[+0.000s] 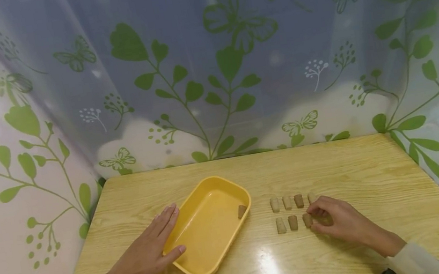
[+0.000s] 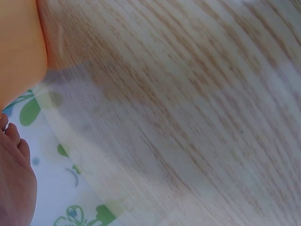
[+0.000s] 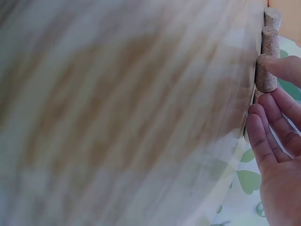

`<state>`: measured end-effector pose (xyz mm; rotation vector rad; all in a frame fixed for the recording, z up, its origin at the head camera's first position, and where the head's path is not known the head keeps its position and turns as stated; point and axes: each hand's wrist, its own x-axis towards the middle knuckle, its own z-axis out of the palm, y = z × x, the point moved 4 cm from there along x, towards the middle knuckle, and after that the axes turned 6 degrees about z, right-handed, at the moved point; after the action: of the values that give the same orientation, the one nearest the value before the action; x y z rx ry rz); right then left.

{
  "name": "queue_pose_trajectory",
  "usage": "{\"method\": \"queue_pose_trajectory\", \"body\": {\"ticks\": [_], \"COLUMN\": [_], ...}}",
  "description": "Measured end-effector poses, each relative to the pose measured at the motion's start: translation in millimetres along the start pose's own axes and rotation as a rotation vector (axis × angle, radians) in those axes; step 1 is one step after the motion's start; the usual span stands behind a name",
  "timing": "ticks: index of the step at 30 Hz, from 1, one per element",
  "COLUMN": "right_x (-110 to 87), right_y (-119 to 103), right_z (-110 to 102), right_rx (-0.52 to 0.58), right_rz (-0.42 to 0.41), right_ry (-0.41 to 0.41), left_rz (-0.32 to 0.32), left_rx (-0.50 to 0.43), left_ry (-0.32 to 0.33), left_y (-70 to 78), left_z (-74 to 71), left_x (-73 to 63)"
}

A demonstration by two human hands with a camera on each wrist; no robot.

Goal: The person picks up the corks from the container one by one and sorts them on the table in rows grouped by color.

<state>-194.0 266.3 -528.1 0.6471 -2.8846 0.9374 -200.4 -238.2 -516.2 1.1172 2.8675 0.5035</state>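
My left hand [image 1: 151, 249] rests on the left side of a yellow tray [image 1: 205, 271], fingers straight along the rim and thumb over the edge. One dark brown cork stopper [image 1: 241, 211] lies inside, against the right wall. To the right of the tray, small tapered cork stoppers, some pale and some darker, form two rows on the table. My right hand [image 1: 338, 218] pinches a brown cork stopper [image 3: 266, 77] between thumb and fingers, at the right end of the near row. The far row's rightmost pale cork stopper [image 1: 312, 197] is partly hidden behind that hand.
The light wooden table [image 1: 259, 173] has a glossy reflection near its front. A curtain [image 1: 192, 65] printed with green leaves and butterflies hangs along the back and both sides. In the left wrist view, the table [image 2: 178, 117] fills most of the frame.
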Motion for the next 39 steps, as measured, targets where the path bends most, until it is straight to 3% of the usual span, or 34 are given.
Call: {"method": "queue_pose_trajectory", "body": {"ticks": [39], "right_x": [3.3], "right_y": [-2.6], "right_z": [2.2], "right_rx": [-0.035], "right_rz": [0.032], "right_ry": [-0.026], "left_rz": [-0.007], "left_rx": [-0.005], "left_ry": [-0.002], "left_y": [0.8], "left_z": [-0.4], "left_x": [-0.7]}}
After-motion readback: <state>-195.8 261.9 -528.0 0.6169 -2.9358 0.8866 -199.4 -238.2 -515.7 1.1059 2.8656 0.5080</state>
